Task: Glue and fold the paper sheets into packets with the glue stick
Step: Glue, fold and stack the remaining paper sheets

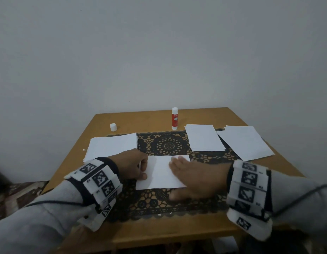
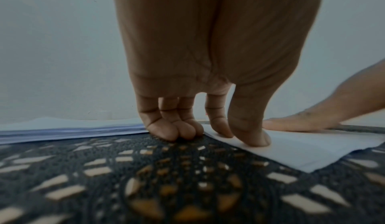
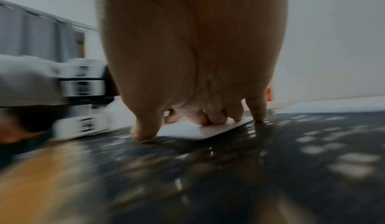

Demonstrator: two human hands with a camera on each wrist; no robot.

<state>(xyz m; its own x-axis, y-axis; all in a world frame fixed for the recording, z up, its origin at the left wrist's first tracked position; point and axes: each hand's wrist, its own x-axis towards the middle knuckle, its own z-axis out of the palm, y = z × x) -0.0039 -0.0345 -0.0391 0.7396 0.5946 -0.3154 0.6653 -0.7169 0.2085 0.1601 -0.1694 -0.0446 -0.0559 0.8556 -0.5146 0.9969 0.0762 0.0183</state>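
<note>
Our left hand [image 1: 135, 166] pins the packet's [image 1: 161, 173] left end with flat fingertips; our flat right hand [image 1: 192, 176] presses its right, long axis spanning between them.

Head view high above the folded paper [image 1: 160, 173], facing forward and down, left wrist view low and close at that paper's left edge [image 2: 291, 151], right wrist view low, blurred, at its right, all three sharing the paper

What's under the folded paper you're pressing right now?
The folded paper lies on the black lace mat, which covers the wooden table. Both hands press it, so anything beneath it stays hidden.
</note>
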